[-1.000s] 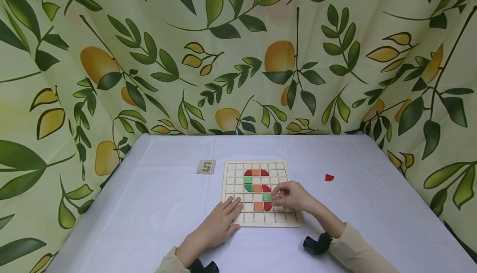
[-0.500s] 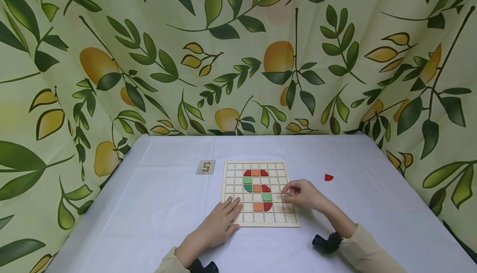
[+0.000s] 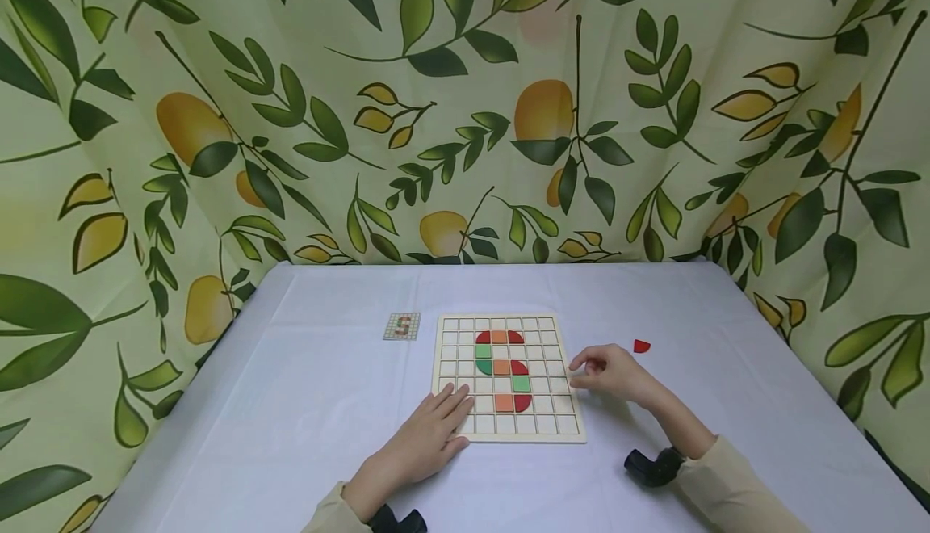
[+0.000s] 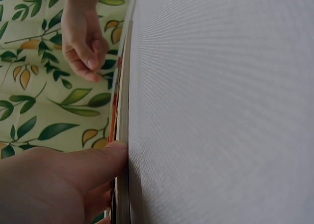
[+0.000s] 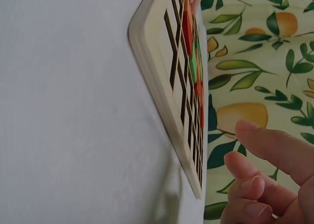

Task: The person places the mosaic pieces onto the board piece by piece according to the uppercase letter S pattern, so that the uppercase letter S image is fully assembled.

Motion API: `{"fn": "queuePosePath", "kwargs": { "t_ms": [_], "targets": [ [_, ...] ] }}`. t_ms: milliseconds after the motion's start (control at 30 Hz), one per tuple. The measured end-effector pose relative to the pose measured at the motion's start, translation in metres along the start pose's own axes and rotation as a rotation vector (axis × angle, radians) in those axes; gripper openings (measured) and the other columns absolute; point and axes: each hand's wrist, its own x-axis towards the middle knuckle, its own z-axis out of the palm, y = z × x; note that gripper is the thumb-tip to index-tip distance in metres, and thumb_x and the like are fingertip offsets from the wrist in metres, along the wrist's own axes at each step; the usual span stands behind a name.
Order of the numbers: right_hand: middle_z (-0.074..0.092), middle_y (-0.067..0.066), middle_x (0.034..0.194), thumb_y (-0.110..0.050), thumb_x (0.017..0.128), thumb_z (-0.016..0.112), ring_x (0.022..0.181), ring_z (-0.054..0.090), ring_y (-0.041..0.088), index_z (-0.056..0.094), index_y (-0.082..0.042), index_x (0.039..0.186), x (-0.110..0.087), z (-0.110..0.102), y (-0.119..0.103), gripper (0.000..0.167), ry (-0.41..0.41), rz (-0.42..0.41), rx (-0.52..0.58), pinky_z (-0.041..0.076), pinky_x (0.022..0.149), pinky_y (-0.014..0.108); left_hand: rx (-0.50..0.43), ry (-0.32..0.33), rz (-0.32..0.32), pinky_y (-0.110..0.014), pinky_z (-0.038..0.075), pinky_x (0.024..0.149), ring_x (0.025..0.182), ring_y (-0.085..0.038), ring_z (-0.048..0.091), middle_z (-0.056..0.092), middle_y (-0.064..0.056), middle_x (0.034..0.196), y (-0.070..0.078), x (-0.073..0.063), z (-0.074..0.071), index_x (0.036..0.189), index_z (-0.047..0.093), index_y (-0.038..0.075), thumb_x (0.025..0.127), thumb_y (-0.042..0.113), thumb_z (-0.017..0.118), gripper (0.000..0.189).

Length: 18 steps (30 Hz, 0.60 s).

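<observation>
A square wooden grid board [image 3: 526, 438] lies on the white table. Red, orange and green flat pieces form a curving row on it, among them a green square [image 3: 521, 384] and an orange square [image 3: 504, 403]. My left hand [image 3: 427, 439] rests on the board's near left corner with fingers extended; in the left wrist view the thumb [image 4: 105, 162] touches the board's edge. Beside the board's right edge hovers my right hand [image 3: 613, 373], fingers loosely bent and nothing between them in the right wrist view. One red quarter-round piece [image 3: 642, 346] lies beyond that hand.
A small card [image 3: 402, 326] with a printed grid and coloured S shape lies left of the board. Behind the table [image 3: 327, 291] hangs a leaf-patterned curtain [image 3: 465, 153]. Black devices, including one at the right wrist [image 3: 654, 467], are worn on both wrists.
My right hand has moved rightward, from over the pieces on the board to beside its right edge. The left hand and the pieces have stayed in place.
</observation>
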Motion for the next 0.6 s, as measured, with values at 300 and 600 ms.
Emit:
{"fn": "queuePosePath", "kwargs": {
  "t_ms": [300,600],
  "targets": [
    [0.045,-0.002,0.068,-0.014,0.078,0.078,0.062,0.04,0.005,0.069,0.001,0.091,-0.002,-0.013,0.014,0.022,-0.001,-0.002,-0.012,0.033,0.053,0.019,0.001,0.0,-0.003,-0.051,0.029,0.119,0.149,-0.03,0.028,0.034,-0.005,0.159,0.0,0.0,0.0,0.147,0.04,0.011,0.099,0.033,0.049,0.054],
    [0.047,-0.002,0.069,-0.014,0.078,0.077,0.065,0.041,0.007,0.07,0.0,0.092,-0.004,-0.024,0.022,0.021,0.03,0.051,-0.058,0.033,0.054,0.02,0.001,0.001,-0.001,-0.051,0.028,0.119,0.149,-0.03,0.028,0.033,-0.005,0.159,0.0,0.0,-0.001,0.148,0.039,0.011,0.099,0.033,0.049,0.054]
  ]
}}
